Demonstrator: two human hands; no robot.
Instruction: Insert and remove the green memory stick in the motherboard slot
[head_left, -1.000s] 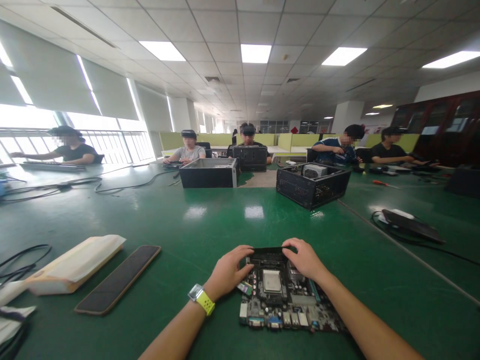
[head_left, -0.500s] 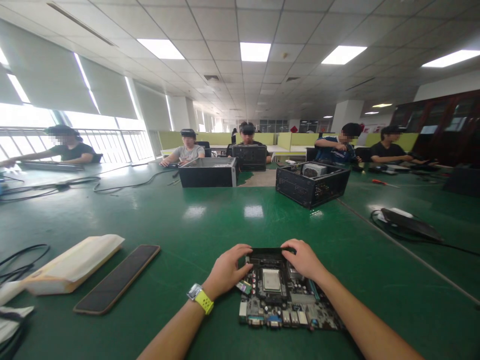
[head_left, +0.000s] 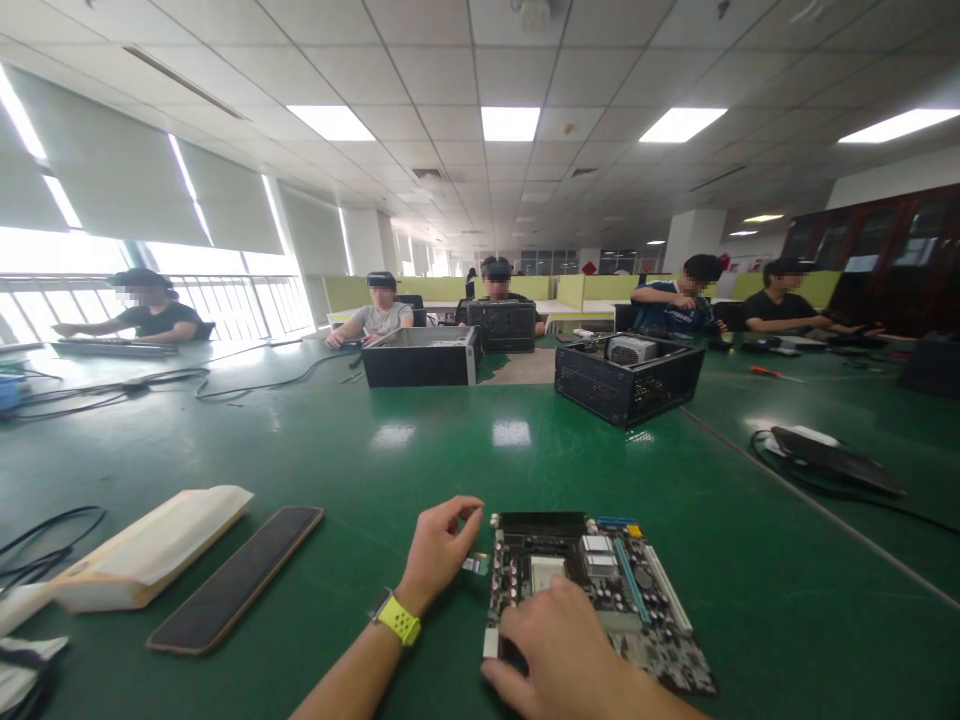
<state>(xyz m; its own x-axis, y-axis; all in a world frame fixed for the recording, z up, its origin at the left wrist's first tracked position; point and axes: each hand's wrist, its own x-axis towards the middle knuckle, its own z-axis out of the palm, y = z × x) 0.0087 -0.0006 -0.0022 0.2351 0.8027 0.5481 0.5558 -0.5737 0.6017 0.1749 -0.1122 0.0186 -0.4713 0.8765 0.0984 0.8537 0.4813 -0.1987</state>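
The green bench [head_left: 360,450] fills most of the view and runs out of sight at its near edge. Along its far edge, left of the middle, lies a black computer case [head_left: 416,368]; another case stands upright behind it [head_left: 501,327], and a third, open on top [head_left: 592,390], sits right of the middle.

Outside all three, the motherboard [head_left: 611,600] lies flat toward the near edge, just right of the middle, its port side facing that edge. A power supply [head_left: 632,349] shows inside the open case.

Toward the near left corner is a tissue pack [head_left: 154,545]. The hands are apart: the right hand [head_left: 559,645] is over the board's near left corner, its grip hidden, so I cannot tell whether it clamps anything. The left hand [head_left: 442,545] is curled off the board's left side; nothing shows in it, and whether its tips meet is unclear.

A phone [head_left: 240,580] lies beside the pack. What looks like a memory module [head_left: 476,565] pokes out at the board's left side, apparently not in a slot. The processor [head_left: 547,571] seems already seated, with no cooler on its visible part, so the board looks only partly fitted out.
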